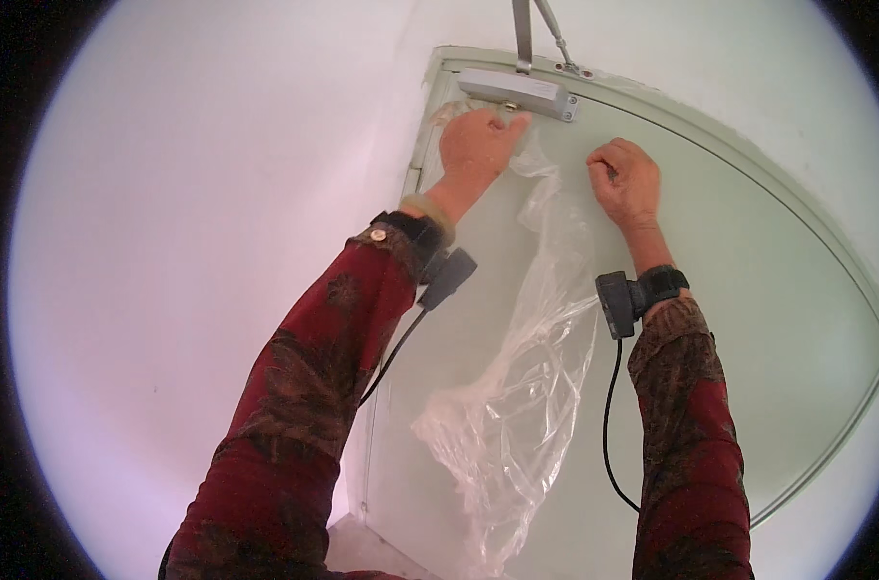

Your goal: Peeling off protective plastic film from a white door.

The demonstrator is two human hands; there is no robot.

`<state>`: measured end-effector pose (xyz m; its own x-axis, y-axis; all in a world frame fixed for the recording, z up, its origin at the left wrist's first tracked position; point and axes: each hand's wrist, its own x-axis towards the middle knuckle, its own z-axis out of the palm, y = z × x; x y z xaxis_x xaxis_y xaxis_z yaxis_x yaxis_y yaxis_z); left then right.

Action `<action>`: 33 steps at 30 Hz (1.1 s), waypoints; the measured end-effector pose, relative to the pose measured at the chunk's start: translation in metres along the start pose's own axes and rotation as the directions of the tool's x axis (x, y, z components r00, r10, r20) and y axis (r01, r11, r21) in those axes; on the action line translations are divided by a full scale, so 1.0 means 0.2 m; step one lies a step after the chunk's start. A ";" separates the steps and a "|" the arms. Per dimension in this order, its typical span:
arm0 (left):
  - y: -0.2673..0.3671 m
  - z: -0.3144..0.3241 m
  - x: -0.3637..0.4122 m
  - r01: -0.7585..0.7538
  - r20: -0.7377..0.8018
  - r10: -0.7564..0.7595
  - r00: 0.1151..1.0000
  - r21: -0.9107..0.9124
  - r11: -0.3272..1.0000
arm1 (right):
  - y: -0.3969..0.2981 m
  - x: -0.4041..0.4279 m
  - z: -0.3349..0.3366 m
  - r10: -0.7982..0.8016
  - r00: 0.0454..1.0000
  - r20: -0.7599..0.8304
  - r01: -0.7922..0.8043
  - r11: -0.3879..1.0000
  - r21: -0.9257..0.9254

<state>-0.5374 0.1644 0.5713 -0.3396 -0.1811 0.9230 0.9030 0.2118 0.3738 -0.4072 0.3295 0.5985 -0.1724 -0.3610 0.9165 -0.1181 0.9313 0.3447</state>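
My left hand is raised to the door closer, just under its grey metal body, with clear plastic film at its fingers and thumb. From there the crumpled film hangs down the pale green door. My right hand is curled in front of the door, to the right of the film and below the closer's right end. Something small and dark shows between its thumb and fingers, too small to name. How firmly the left fingers grip the film is partly hidden.
Above the closer, its metal arm reaches the door frame. A white wall stands at the left. Each wrist bears a strapped dark device with a black cable. A bit of floor shows at the bottom.
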 end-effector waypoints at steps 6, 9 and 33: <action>0.15 0.11 0.06 -0.357 0.170 0.318 0.933 0.314 0.880 | -0.02 0.01 0.01 0.014 1.000 0.010 -0.014 1.000 -0.022; 0.11 0.13 0.09 -0.474 0.140 0.454 0.880 0.344 0.811 | -0.03 0.02 0.00 -0.013 1.000 0.009 0.013 0.999 -0.035; 0.02 0.17 0.03 -0.328 -0.102 0.360 0.927 0.244 0.913 | -0.04 0.00 -0.01 -0.025 1.000 -0.007 0.025 0.998 -0.058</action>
<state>-0.5452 0.1972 0.5819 0.0370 -0.1893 0.9812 0.8714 0.4868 0.0611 -0.4048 0.3224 0.5972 -0.1629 -0.3841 0.9088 -0.0658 0.9233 0.3784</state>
